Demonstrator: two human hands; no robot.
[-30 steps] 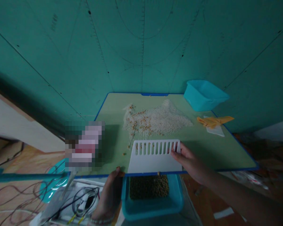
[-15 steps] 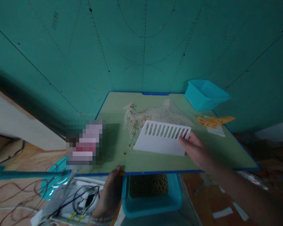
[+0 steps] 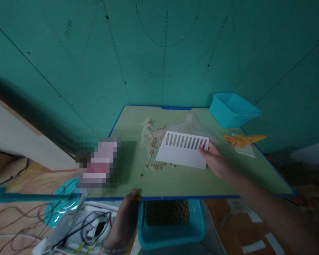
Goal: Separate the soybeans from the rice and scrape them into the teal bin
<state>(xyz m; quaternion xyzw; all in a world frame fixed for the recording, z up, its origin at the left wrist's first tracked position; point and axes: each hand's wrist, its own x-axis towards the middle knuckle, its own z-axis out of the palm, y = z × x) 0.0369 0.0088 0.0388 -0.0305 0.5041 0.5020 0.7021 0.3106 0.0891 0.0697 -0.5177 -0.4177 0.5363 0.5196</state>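
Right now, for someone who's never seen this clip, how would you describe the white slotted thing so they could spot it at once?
On the green board with the blue edge, find the heap of pale grains. At its near side lies a white scraper, held at its right end by the right hand. Its row of slots along the far edge sets it apart from the plain white sheet nearby.
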